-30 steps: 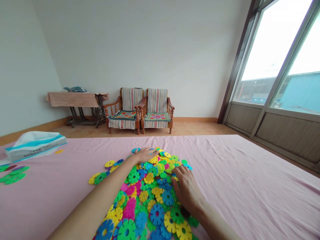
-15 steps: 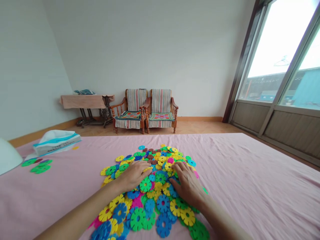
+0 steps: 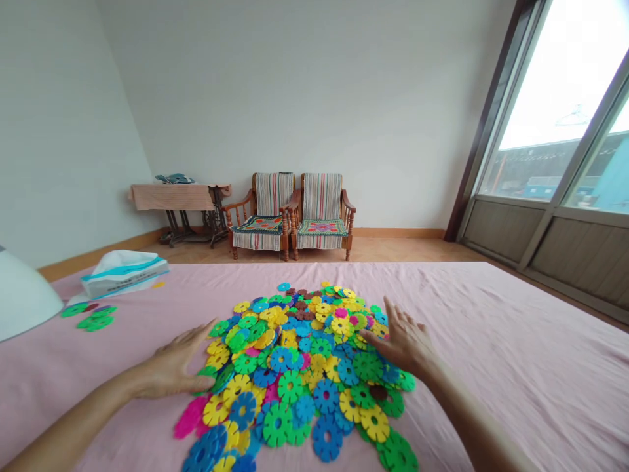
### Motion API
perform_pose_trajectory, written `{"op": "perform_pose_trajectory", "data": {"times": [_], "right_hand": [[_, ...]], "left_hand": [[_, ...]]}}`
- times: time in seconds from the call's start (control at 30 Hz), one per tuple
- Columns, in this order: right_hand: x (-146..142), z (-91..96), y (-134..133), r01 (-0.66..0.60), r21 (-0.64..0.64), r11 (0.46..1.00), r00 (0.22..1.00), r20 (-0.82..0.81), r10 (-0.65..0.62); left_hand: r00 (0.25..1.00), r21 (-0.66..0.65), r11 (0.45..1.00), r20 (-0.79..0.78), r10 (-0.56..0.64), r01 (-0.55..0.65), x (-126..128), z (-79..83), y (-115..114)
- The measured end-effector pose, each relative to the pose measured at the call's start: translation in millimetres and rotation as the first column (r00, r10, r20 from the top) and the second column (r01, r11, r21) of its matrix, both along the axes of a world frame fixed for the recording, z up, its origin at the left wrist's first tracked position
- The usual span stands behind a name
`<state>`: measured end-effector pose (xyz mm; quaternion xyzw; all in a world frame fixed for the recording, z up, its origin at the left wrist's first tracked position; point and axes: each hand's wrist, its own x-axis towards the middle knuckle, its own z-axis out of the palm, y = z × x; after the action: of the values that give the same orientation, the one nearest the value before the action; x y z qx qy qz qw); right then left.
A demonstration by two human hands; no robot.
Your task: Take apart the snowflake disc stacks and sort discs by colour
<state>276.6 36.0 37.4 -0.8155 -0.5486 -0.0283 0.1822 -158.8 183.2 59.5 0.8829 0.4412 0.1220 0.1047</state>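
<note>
Discs (image 3: 314, 364) — slotted, many-coloured — lying heaped on a pink cloth (image 3: 491, 341), we are holding our left hand (image 3: 174, 364) open at the pile's left edge, our right hand (image 3: 405, 341) open at its right, a tissue pack (image 3: 118, 280) is sitting leftward — white showing on top, dark lettering (image 3: 132, 286) blurring past reading.

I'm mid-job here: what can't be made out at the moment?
Lower layers of the disc pile: head view, hidden by its top layer.
Palm of the right hand: head view, hidden by the hand's own back.
White object at left: head view, cut off by the picture edge.
Lettering on the tissue pack: head view, too small and blurred.
</note>
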Motion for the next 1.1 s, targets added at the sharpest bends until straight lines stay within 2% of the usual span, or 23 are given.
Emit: {"op": "perform_pose_trajectory", "data": {"times": [0.07,0.13,0.3,0.4,0.57,0.73,0.9,1.0,1.1], "right_hand": [[11,-2.1,1,0.054,-0.041,0.998,0.998,-0.02,-0.055],[13,-4.5,2,0.045,-0.054,0.998,0.999,-0.024,-0.046],[-10,-11.6,5,-0.132,-0.021,0.991,0.991,-0.04,0.131],[-24,-14.8,6,-0.216,0.005,0.976,0.973,-0.075,0.216],[-32,-18.1,7,-0.317,0.099,0.943,0.93,-0.163,0.329],[-32,-27.6,10,-0.326,0.154,0.933,0.903,-0.241,0.355],[-31,-36.7,16,-0.311,0.307,0.9,0.867,-0.296,0.4],[-31,-36.5,19,-0.284,0.409,0.867,0.839,-0.331,0.431],[-32,-33.8,20,-0.239,0.488,0.839,0.819,-0.362,0.445]], "left_hand": [[0.996,-0.04,0.999,-0.09,0.015,-0.019,-7,-3.8,1],[0.993,-0.046,0.999,-0.112,-0.027,0.022,0,-7.4,1],[0.994,0.003,0.998,-0.081,-0.069,0.07,47,-12.0,-1],[0.99,0.008,0.991,-0.04,-0.134,0.135,76,-12.4,0],[0.971,-0.016,0.972,0.034,-0.236,0.236,123,-14.3,6],[0.953,-0.057,0.962,0.164,-0.256,0.268,171,-17.4,6],[0.903,-0.136,0.939,0.345,-0.255,0.317,213,-15.4,1],[0.869,-0.186,0.928,0.448,-0.211,0.322,229,-12.9,-3],[0.839,-0.223,0.925,0.523,-0.152,0.307,235,-7.0,-8]]}}
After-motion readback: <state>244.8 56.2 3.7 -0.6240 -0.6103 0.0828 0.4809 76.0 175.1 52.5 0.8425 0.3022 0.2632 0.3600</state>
